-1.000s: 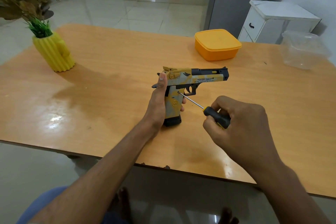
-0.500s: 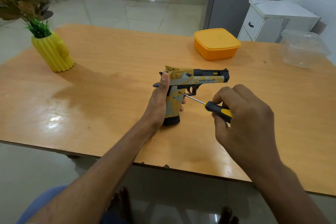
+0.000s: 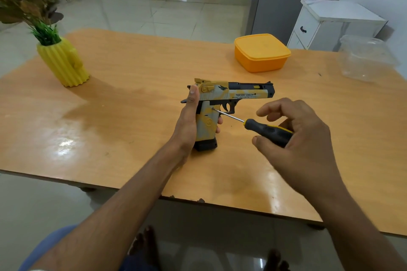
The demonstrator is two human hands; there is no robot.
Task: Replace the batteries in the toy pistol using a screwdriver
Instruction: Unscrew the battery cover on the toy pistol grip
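Right hand (image 3: 304, 138) fingers newly splayed (palm hidden)

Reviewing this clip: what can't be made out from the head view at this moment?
- Screw head on the toy pistol: too small; only the screwdriver tip at the grip shows.
- Far side of the grip: hidden by the left hand.
- Screwdriver handle's rear end: covered by the right hand.
- Orange container: lid on, contents unseen.
- Batteries: none in view.

Yellow-and-grey mottled toy pistol (image 3: 222, 99), black-and-yellow screwdriver (image 3: 267, 131) handle, orange lidded box (image 3: 262, 51).
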